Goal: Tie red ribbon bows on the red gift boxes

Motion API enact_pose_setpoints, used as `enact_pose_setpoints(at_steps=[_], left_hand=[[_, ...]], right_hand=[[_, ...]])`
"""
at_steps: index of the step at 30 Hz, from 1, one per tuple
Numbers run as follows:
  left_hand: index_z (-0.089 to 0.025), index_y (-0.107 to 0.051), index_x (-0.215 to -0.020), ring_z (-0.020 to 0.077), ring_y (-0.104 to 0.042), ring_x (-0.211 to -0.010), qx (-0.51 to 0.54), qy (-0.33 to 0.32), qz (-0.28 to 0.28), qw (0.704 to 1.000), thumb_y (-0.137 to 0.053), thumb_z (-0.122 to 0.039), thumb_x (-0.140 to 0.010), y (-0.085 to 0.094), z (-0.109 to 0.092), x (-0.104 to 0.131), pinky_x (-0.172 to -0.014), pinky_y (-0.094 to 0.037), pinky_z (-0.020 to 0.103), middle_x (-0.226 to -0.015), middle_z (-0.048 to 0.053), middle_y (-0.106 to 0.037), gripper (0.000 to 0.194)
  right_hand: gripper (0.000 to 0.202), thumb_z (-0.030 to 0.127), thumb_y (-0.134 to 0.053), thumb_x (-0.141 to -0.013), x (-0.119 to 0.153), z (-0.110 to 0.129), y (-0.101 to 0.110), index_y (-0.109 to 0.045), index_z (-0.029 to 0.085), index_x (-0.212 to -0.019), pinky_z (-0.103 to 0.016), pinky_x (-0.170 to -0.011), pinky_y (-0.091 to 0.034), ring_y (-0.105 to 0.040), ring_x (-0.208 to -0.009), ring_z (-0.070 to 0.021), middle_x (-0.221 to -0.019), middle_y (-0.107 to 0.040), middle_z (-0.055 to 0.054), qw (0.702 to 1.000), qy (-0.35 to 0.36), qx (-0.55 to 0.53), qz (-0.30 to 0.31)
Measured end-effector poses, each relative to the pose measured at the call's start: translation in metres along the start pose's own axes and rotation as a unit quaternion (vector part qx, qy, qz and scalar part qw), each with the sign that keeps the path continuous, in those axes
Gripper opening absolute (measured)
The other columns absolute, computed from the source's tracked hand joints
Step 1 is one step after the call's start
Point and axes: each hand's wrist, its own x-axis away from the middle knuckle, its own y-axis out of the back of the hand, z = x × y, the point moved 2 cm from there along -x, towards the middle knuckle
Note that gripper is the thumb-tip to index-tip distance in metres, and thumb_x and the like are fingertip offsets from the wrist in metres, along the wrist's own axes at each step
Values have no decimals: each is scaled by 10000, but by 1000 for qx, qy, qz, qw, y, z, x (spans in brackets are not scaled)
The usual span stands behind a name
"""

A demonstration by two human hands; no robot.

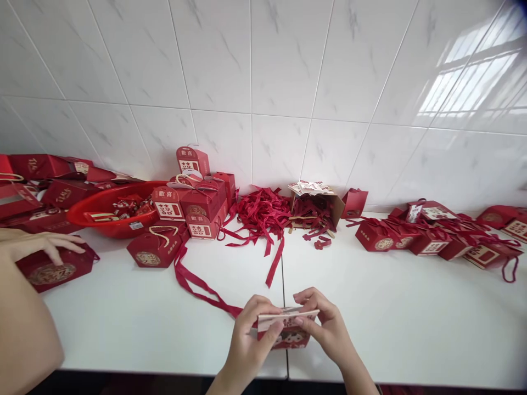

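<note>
Gripping a small red box [289, 338] by its top edge, the left hand [256, 333] and the right hand [325, 325] meet near the front edge of the white surface [391, 329], over the dark seam that divides it. The left thumb presses the near face of the box's pale upper flap while the left fingers curl behind it; the right thumb lies on the same flap, close to the left one, with the right fingers bent over the back. A long red ribbon [206, 289] trails across the surface towards the left hand; whether it is fastened to the box is hidden. Beyond the hands, near the tiled wall [280, 148], lies a tangled heap of red ribbons [263, 211], and just beside it an open carton [339, 211] on its side holds dark red pieces, with printed cards [312, 187] on top. Left of the heap stands a stack of red boxes [206, 206], with a box with a twisted cord handle [153, 249] in front. A red basin [123, 226] holding wrapped items [130, 206] sits further left, beside a pile of red packages [31, 189]. Another person's hand [51, 247] rests on a large red box [55, 272] at the far left. On the right, a cluster of tied red boxes [428, 236] spreads along the surface, and an upright red packet [354, 203] leans between it and the carton.
</note>
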Motion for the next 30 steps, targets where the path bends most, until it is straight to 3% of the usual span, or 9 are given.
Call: enact_pose_setpoints(at_steps=[4,7,9,11,16,19,22,27,30], left_hand=[[-199,-702,-864,239,-638,-993,61,5,-43,997,-668,-257,-781,3,10,-5,-856,-523,342,-989,91,-695,106],[-193,-716,-793,222,-673,-834,88,29,-48,995,-672,-276,-775,4,17,-5,-729,-562,316,-821,75,-717,95],[-192,-716,-777,219,-678,-775,89,60,-75,991,-687,-304,-756,8,19,-3,-654,-570,293,-794,70,-717,117],[-191,-714,-755,227,-684,-770,86,93,-100,987,-702,-335,-736,10,20,-1,-635,-573,284,-802,70,-723,145],[-204,-715,-720,223,-674,-756,100,109,-98,984,-709,-356,-727,-2,17,9,-650,-564,288,-777,50,-705,152],[-231,-714,-754,232,-661,-788,106,112,-108,982,-720,-350,-725,-1,12,7,-660,-557,313,-811,35,-697,123],[-236,-667,-970,229,-628,-909,71,143,-109,981,-635,-349,-820,33,2,-20,-722,-556,354,-1019,55,-666,191],[-262,-647,-1035,229,-637,-951,58,156,-142,976,-512,-348,-896,154,-11,-103,-720,-543,361,-1063,53,-662,213],[-177,-715,-954,338,-683,-883,116,302,0,946,-473,-207,-841,204,3,-136,-612,-538,428,-891,71,-721,268]], right_hand=[[248,447,-720,-727,-10,8,-2,-633,220,-679,-356,-825,-427,-585,-902,-232,-913,-630,-61,997,16,-2,70],[536,722,-501,-745,-38,-5,8,-692,221,-761,-394,-875,-428,-587,-974,-263,-1007,-644,-96,992,52,-52,104],[727,771,-232,-806,-68,-26,31,-695,212,-760,-391,-840,-453,-603,-966,-256,-984,-669,-108,997,27,-64,-35],[634,718,-354,-814,-98,-51,63,-691,181,-800,-373,-801,-466,-615,-917,-248,-938,-687,-112,979,-13,12,-202],[429,522,-440,-891,-141,-99,136,-613,150,-1017,-423,-904,-423,-546,-1056,-257,-1126,-616,-128,900,-26,112,-421],[315,377,-507,-915,-154,-114,162,-562,161,-1137,-442,-902,-459,-559,-1057,-223,-1190,-568,-92,865,-33,168,-471],[316,331,-549,-903,-180,-117,173,-550,159,-1167,-428,-861,-499,-584,-1020,-211,-1181,-571,-83,869,-33,227,-438],[299,328,-542,-908,-245,-110,168,-556,165,-1158,-402,-832,-517,-598,-981,-195,-1165,-581,-81,892,-37,322,-314],[308,334,-544,-906,-271,-111,158,-552,161,-1162,-402,-827,-518,-600,-974,-195,-1159,-582,-81,889,-57,374,-258]])
